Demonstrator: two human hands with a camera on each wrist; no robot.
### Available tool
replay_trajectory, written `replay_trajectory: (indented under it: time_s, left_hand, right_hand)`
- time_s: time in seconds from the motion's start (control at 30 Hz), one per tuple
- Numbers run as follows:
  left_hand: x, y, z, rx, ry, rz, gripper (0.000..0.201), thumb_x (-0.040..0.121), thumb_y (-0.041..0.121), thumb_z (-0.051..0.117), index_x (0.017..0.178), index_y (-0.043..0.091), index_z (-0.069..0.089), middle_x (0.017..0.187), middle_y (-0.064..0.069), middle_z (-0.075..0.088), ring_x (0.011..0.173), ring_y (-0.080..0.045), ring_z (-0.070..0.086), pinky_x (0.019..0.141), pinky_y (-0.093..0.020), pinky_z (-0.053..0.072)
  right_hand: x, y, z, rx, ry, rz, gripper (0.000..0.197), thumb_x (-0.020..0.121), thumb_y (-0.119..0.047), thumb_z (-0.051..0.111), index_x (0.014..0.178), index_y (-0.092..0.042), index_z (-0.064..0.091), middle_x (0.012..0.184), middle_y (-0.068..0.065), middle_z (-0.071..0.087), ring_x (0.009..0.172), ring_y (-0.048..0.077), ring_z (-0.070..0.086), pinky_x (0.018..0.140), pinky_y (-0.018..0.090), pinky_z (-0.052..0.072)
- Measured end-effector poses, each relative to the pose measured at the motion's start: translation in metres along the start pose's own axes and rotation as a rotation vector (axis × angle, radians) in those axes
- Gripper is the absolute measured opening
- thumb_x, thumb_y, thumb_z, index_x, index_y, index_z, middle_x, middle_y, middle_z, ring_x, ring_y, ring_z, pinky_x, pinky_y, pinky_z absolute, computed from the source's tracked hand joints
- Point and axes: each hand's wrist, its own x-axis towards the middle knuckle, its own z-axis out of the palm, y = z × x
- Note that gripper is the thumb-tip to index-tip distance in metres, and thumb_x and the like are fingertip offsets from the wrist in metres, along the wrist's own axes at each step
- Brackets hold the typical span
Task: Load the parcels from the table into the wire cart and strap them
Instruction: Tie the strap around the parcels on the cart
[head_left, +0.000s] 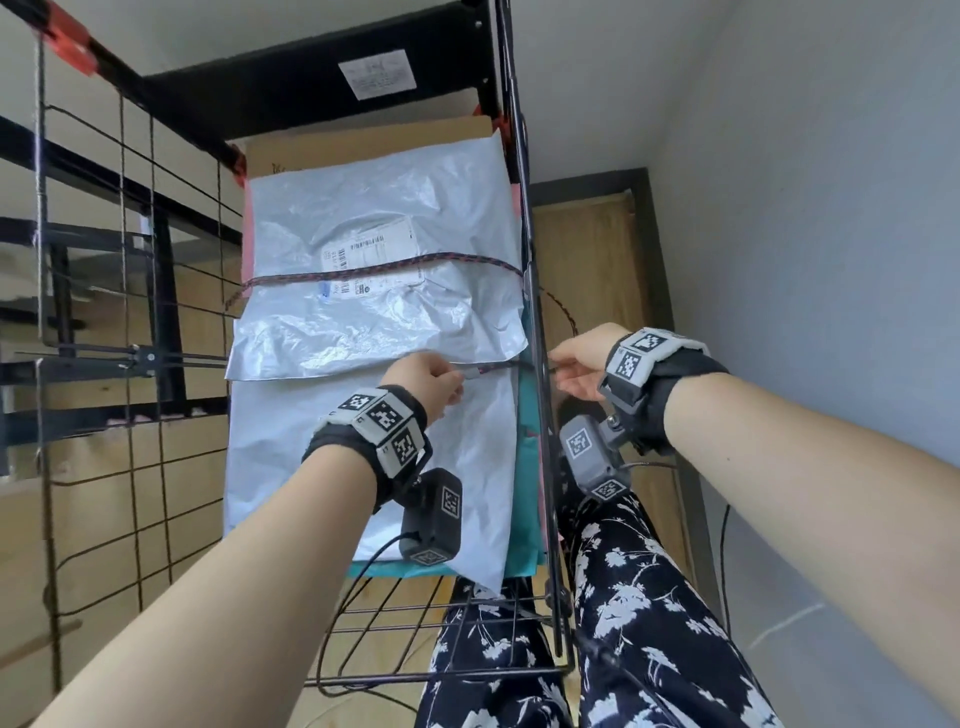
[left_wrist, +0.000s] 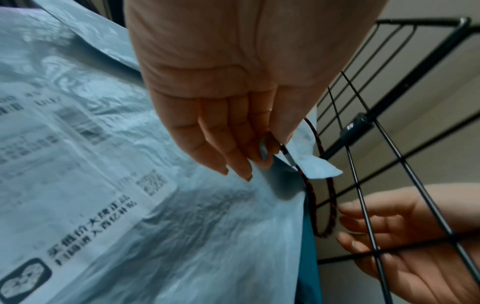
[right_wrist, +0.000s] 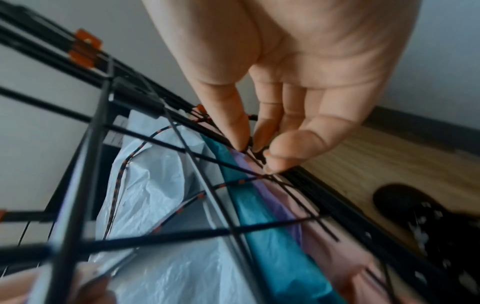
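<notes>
- Beyond both sets of fingertips, grey parcels (head_left: 374, 249) lie stacked in the wire cart (head_left: 540, 415), one cord pass already across them.
- Left hand (head_left: 428, 382) pinches the cord (head_left: 488, 370)'s end; right hand (head_left: 579, 366) pinches it outside the mesh, so tying off seems left.

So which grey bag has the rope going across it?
The upper crinkly grey plastic mailer bag, the one with the white barcode label; the dark red-flecked cord crosses it. The lower grey bag has none.

The cord's (head_left: 493, 368) hook is hidden by the left hand (head_left: 426, 382).
</notes>
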Motion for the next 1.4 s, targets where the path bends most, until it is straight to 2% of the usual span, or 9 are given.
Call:
replay_trajectory:
  time_s: [0.23,0.43,0.57,0.67,0.83,0.97,1.1,1.27,1.4]
  left_hand:
    - [-0.015,-0.011,-0.027,-0.04,0.106,0.013,0.017,0.097,0.02,0.047,0.093,0.01,0.059,0.081,-0.004,0.063,0.077,-0.017,0.063,0.068,-0.026,0.052]
    - [-0.03,-0.025,-0.05,-0.013,0.104,0.029,0.02,0.098,0.023,0.048,0.093,0.007,0.06,0.081,-0.003,0.063,0.073,-0.014,0.062,0.054,-0.015,0.045]
    - [-0.036,-0.037,-0.064,-0.024,0.101,0.021,0.027,0.097,0.026,0.051,0.077,0.009,0.059,0.072,0.0,0.062,0.062,-0.009,0.059,0.055,-0.016,0.044]
    - [-0.044,-0.049,-0.075,-0.051,0.108,0.022,0.023,0.095,0.025,0.054,0.082,0.009,0.061,0.073,-0.002,0.065,0.065,-0.012,0.062,0.051,-0.017,0.044]
    - [-0.05,-0.086,-0.092,-0.122,0.172,0.052,0.016,0.092,0.021,0.059,0.092,0.008,0.068,0.083,-0.008,0.07,0.087,-0.023,0.068,0.082,-0.033,0.055]
    - [-0.052,-0.122,-0.098,-0.34,0.157,0.061,0.018,0.09,0.015,0.061,0.103,0.004,0.067,0.081,-0.005,0.067,0.081,-0.018,0.066,0.08,-0.027,0.052]
    - [-0.05,-0.152,-0.108,-0.42,0.14,0.015,0.013,0.087,0.013,0.065,0.097,0.006,0.069,0.082,-0.007,0.068,0.069,-0.01,0.065,0.072,-0.02,0.054]
    - [-0.042,-0.176,-0.12,-0.536,0.157,-0.044,0.014,0.085,0.014,0.069,0.096,0.007,0.07,0.078,-0.004,0.069,0.075,-0.013,0.068,0.087,-0.032,0.056]
    - [-0.038,-0.179,-0.121,-0.617,0.156,-0.07,0.017,0.084,0.015,0.07,0.099,0.007,0.07,0.084,-0.006,0.071,0.075,-0.01,0.068,0.085,-0.028,0.056]
  right_hand:
    - [-0.035,-0.035,0.0,-0.374,0.144,-0.169,0.031,0.092,-0.011,0.057,0.064,-0.001,0.052,0.054,0.01,0.054,0.029,0.014,0.049,0.033,0.016,0.04]
    - [-0.082,-0.054,0.004,-0.732,0.277,-0.314,0.027,0.085,-0.012,0.057,0.06,-0.004,0.057,0.065,0.011,0.061,0.064,0.025,0.058,0.069,0.033,0.051]
    - [-0.133,-0.067,0.01,-0.966,0.421,-0.459,0.041,0.086,-0.035,0.055,0.057,-0.007,0.048,0.06,0.007,0.052,0.063,0.026,0.052,0.059,0.024,0.038]
    - [-0.171,-0.074,0.042,-1.07,0.443,-0.597,0.041,0.085,-0.031,0.056,0.053,-0.009,0.04,0.053,0.004,0.041,0.052,0.021,0.042,0.046,0.024,0.027]
    - [-0.18,-0.073,0.133,-1.195,0.273,-0.718,0.033,0.085,-0.022,0.056,0.057,-0.012,0.043,0.052,0.001,0.046,0.053,0.017,0.043,0.048,0.022,0.035]
    - [-0.155,-0.068,0.204,-1.465,0.146,-0.705,0.021,0.095,-0.015,0.045,0.093,-0.009,0.065,0.095,0.012,0.062,0.076,0.022,0.048,0.049,0.023,0.031]
    - [-0.136,-0.06,0.243,-1.567,0.01,-0.622,0.031,0.097,-0.02,0.044,0.117,-0.006,0.064,0.119,0.009,0.064,0.097,0.023,0.059,0.071,0.024,0.043]
    - [-0.112,-0.055,0.253,-1.294,-0.256,-0.534,0.036,0.1,-0.03,0.043,0.113,-0.006,0.067,0.081,0.003,0.068,0.061,0.009,0.055,0.052,0.009,0.041]
    - [-0.094,-0.061,0.253,-1.058,-0.344,-0.457,0.026,0.095,-0.031,0.056,0.086,-0.011,0.072,0.063,-0.001,0.05,0.051,0.01,0.042,0.047,0.017,0.037]
